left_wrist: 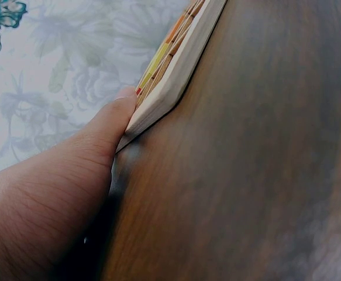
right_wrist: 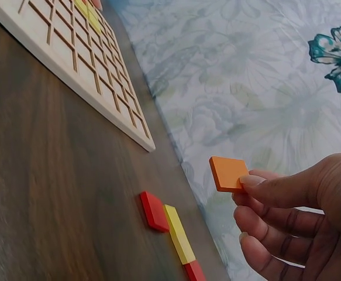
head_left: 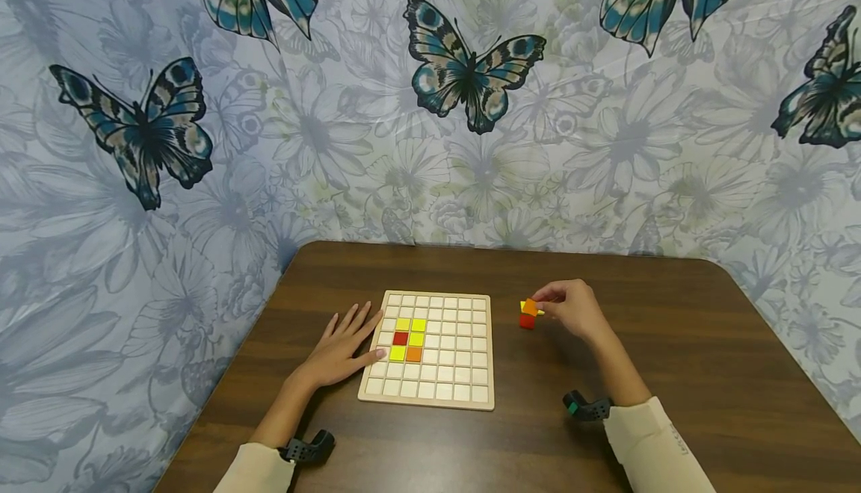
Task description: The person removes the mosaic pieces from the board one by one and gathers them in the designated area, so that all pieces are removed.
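A light wooden grid board [head_left: 464,343] lies on the table with several colored square tiles set in its left part: yellow, red and one orange tile [head_left: 413,354]. My left hand [head_left: 339,351] rests spread along the board's left side, its thumb over the edge. Right of the board, my right hand [head_left: 572,310] pinches an orange square tile [right_wrist: 228,174] between thumb and fingers. The right wrist view shows it raised above the loose tiles. Below that hand lie a red tile [right_wrist: 153,212], a yellow tile [right_wrist: 180,235] and another red tile [right_wrist: 195,271], close together.
The brown wooden table [head_left: 673,343] extends around the board and tiles. Behind it hangs a floral cloth [head_left: 377,179] with blue butterflies. Black bands [head_left: 309,448] with small devices sit on both wrists.
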Tool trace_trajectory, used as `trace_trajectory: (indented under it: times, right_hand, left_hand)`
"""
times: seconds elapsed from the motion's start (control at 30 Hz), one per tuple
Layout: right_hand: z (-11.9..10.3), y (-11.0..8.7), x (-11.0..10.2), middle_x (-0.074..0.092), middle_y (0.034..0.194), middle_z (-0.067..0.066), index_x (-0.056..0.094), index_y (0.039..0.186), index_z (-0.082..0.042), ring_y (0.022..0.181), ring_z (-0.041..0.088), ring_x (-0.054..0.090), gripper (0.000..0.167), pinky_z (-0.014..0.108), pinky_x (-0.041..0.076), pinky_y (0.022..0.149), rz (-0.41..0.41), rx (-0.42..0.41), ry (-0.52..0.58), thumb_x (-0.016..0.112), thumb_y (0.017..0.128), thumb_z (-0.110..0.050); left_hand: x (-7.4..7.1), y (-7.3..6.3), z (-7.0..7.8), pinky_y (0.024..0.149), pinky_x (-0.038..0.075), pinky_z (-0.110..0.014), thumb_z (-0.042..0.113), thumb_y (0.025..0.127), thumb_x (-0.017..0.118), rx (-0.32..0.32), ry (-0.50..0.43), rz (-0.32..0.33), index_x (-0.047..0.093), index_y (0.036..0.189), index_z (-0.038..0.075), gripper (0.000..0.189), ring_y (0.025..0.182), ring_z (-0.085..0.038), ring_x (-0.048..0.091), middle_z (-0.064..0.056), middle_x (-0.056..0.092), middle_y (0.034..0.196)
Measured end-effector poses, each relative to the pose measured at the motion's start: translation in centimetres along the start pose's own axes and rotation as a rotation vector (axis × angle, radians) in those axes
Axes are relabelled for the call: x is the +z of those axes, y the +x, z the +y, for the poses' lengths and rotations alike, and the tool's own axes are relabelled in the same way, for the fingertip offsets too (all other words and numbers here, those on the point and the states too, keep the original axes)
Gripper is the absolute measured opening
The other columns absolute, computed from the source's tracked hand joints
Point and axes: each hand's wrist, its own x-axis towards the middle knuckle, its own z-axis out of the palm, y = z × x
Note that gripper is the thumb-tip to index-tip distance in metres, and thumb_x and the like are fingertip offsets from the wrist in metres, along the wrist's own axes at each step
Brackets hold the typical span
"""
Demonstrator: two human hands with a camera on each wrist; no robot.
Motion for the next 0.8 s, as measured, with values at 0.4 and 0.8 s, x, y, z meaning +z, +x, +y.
trace_trajectory:
  times: [0.4,0.8]
  right_hand:
    - [1.6,0.2,-0.5,0.075,0.087,0.015,0.078,0.097,0.001,0.076,0.038,0.069,0.008,0.042,0.06,0.066,-0.001,0.046,-0.004,0.076,0.09,-0.003]
    - [2.4,0.1,-0.4,0.074,0.088,0.013,0.079,0.097,0.001,0.071,0.026,0.068,0.009,0.03,0.058,0.064,-0.011,0.12,-0.011,0.075,0.091,-0.005]
  left_hand:
    - [-0.1,-0.1,0.2,0.117,0.001,-0.068,0.06,0.098,0.056,0.004,-0.004,0.008,0.025,0.163,0.02,0.083,0.154,-0.041,0.01,-0.014,0.016,0.168]
    - [-0.1,-0.2,0.3,0.117,0.003,-0.069,0.059,0.098,0.057,0.015,0.013,0.023,0.027,0.163,0.018,0.082,0.154,-0.042,0.013,-0.016,0.019,0.167]
